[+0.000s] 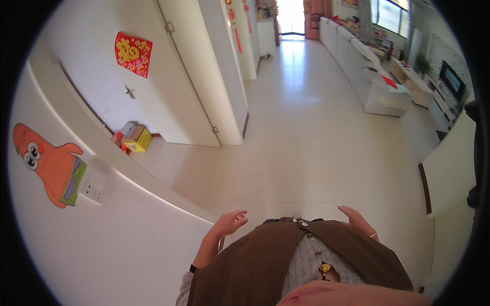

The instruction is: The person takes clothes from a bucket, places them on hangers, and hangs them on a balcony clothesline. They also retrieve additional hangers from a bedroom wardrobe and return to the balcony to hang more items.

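My left hand (231,222) is raised beside my body near the wall, with its fingers apart and nothing in it; a black band circles that wrist. On the other side, my right hand (356,220) hovers over the pale tiled floor (306,164), empty, its fingers loosely extended, a thin light bracelet at the wrist. Between the hands is the front of a brown garment (245,264) with snap buttons, over a grey knit top. Both hands stay clear of the wall socket (93,190) and the cartoon starfish sticker (57,168) at the left.
A white door (160,88) bearing a red decoration (134,54) stands at the left, with small boxes (139,138) on the floor beside it. A pale sofa (352,53) lines the right side of the room. Far ahead is a bright open doorway (291,19). A wall edge (448,179) juts in at right.
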The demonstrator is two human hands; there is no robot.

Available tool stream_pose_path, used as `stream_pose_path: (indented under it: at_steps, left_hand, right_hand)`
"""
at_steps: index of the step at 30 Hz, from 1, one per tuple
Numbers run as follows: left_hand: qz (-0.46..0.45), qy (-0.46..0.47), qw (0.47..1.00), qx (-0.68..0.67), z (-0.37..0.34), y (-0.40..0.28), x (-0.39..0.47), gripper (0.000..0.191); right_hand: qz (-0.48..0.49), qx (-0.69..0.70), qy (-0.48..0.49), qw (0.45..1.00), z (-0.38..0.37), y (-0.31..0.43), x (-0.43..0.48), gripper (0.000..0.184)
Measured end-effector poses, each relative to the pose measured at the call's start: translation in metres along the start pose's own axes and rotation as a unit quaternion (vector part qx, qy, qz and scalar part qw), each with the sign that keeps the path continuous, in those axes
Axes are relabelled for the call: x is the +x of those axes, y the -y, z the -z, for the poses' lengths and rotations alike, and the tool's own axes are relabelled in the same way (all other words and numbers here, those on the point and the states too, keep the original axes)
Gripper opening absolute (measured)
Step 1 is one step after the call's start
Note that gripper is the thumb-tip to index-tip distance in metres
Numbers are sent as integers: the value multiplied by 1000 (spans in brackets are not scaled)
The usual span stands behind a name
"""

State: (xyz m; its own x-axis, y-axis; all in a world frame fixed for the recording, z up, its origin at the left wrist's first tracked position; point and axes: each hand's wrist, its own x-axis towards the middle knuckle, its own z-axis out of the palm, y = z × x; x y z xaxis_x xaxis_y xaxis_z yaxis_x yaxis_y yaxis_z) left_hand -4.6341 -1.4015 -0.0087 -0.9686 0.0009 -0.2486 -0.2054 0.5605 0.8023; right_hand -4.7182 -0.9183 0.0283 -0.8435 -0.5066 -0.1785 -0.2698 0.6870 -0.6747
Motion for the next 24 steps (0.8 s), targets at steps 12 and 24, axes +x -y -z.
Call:
stream_pose_path:
  at_steps: [12, 24]
  left_hand:
    - [129, -22, 984, -124, 119, -32, 164, 25]
    - [187, -106, 948, -234, 293, 69, 249, 30]
  right_hand:
    - [158, 124, 213, 956, 91, 73, 393, 24]
    - [286, -20, 380, 879, -22, 190, 724, 17]
